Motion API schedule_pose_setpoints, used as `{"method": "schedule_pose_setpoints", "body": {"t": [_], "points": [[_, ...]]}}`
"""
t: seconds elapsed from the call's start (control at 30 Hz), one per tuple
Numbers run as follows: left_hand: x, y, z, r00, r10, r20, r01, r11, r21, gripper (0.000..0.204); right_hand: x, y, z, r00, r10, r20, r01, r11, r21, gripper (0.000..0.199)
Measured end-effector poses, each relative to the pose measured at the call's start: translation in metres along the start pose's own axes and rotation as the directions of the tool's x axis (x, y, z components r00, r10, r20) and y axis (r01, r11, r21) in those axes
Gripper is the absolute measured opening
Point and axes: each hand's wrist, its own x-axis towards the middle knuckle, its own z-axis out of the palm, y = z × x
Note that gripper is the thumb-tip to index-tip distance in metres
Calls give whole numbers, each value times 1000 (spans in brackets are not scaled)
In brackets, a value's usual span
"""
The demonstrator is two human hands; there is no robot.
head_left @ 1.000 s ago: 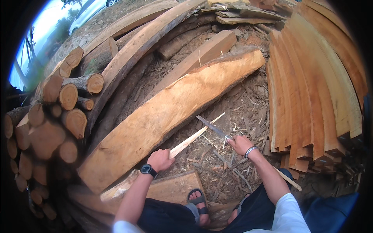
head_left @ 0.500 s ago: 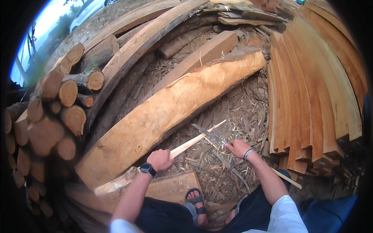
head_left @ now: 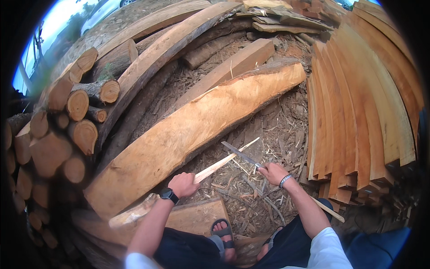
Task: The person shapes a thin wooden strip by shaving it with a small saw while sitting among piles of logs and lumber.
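My left hand [head_left: 183, 184] is wrapped round the thick end of a pale wooden stick [head_left: 210, 170], which tapers to a point up and to the right. In my right hand [head_left: 273, 173] is a knife [head_left: 240, 154] with a long grey blade; my fingers hide its handle. The blade crosses over the stick close to its narrow end, its tip pointing up and left. Whether the edge bites into the wood I cannot tell. Pale shavings [head_left: 242, 167] lie on the ground below.
A big slab with bark edges [head_left: 192, 123] lies slantwise beyond my hands. Stacked sawn boards [head_left: 349, 112] stand at right, cut logs [head_left: 84, 136] at left. By my left forearm lie a short board [head_left: 197, 214] and a light split piece [head_left: 136, 210]. A thin stick [head_left: 329, 210] shows past my right forearm.
Hands, knife and stick hold nearly the same pose, with the blade still across the stick near its tip. The whole view has shifted very slightly.
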Motion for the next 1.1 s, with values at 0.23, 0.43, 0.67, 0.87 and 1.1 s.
{"method": "schedule_pose_setpoints", "body": {"t": [0.23, 0.43, 0.67, 0.87, 1.1], "points": [[5, 6, -1, 999, 3, 32, -3, 1000, -15, 40, 7, 20, -12, 998, 50, -35, -50, 999, 18, 55], [6, 4, 10, 1000, 19, 5, -19, 1000, -22, 40, -1, 9, 20, 990, -129, 58, 125, 989, 76, 52], [6, 4, 2, 1000, -18, -7, 18, 999, -31, 39, -9, -8, 12, 995, -92, 36, 90, 995, 49, 52], [7, 9, 1, 1000, -14, 12, 15, 999, -33, 38, 6, 10, 3, 1000, 9, 5, -9, 999, 38, 51], [7, 10, 2, 1000, 1, 29, -1, 1000, 6, 39, -3, 4, 16, 997, -48, 55, 44, 997, 67, 51]]}}
